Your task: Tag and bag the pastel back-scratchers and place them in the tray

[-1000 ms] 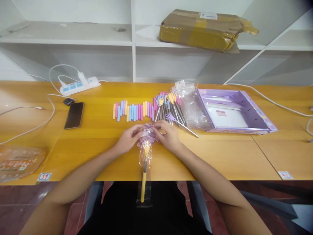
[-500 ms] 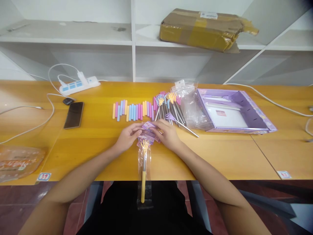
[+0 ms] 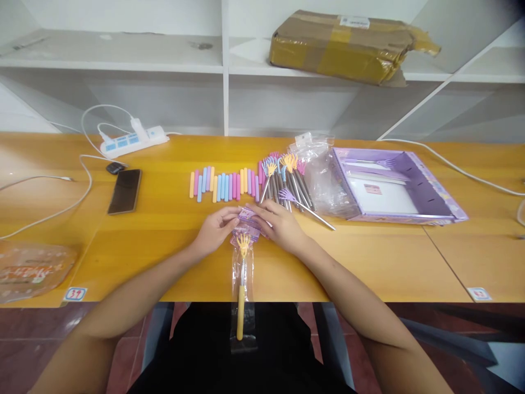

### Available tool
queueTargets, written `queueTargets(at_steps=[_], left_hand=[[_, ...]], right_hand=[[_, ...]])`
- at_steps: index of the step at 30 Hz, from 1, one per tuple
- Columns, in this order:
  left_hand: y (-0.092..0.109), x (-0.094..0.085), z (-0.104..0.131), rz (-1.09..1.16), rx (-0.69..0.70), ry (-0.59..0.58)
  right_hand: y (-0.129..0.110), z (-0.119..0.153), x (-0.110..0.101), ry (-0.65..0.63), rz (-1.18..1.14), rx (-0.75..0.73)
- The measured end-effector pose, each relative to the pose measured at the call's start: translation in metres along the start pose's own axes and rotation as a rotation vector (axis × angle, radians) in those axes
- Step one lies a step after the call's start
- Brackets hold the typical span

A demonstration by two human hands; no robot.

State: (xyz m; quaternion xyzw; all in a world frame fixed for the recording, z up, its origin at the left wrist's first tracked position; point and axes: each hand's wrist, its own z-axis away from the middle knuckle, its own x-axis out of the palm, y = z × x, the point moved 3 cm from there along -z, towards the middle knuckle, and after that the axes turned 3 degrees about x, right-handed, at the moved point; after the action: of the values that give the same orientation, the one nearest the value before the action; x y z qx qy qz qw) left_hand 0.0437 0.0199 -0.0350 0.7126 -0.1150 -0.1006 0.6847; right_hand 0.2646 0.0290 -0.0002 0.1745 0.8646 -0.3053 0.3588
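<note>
A clear plastic bag [image 3: 235, 273] with a purple printed top [image 3: 248, 215] hangs over the table's front edge. Inside it lies a yellow hand-shaped scratcher [image 3: 241, 306], head up and yellow handle toward me. My left hand [image 3: 216, 230] pinches the printed top from the left. On its right side my right hand [image 3: 281, 225] has its fingers closed on the same top. Behind my hands rest several coloured tubes [image 3: 222, 187] in a row and a pile of scratchers [image 3: 289, 175] with pink, blue and yellow heads. A purple-headed scratcher [image 3: 311, 212] lies slanted in front.
Clear bags [image 3: 324, 180] lie beside an open purple box [image 3: 414, 219] at the right. At the left are a phone [image 3: 124, 191], a power strip [image 3: 135, 141] with cables and an orange-printed bag [image 3: 33, 273]. A taped carton [image 3: 336, 46] sits on the shelf.
The fingers of my right hand have shifted slightly left over the printed top. The bag and scratcher hang as before; the view has moved a little.
</note>
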Motion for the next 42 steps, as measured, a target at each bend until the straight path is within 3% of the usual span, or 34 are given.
queueTargets(at_steps=[8,25,42], left_hand=[[0.007,0.001,0.001,-0.005,0.007,-0.008],[0.014,0.002,0.004,0.041,0.036,0.019],[0.012,-0.002,0.005,0.011,0.038,0.093]], right_hand=[[-0.001,0.001,0.001,0.034,-0.108,0.089],[-0.009,0.000,-0.004,-0.085,-0.196,0.036],[-0.014,0.002,0.001,-0.235,-0.028,0.012]])
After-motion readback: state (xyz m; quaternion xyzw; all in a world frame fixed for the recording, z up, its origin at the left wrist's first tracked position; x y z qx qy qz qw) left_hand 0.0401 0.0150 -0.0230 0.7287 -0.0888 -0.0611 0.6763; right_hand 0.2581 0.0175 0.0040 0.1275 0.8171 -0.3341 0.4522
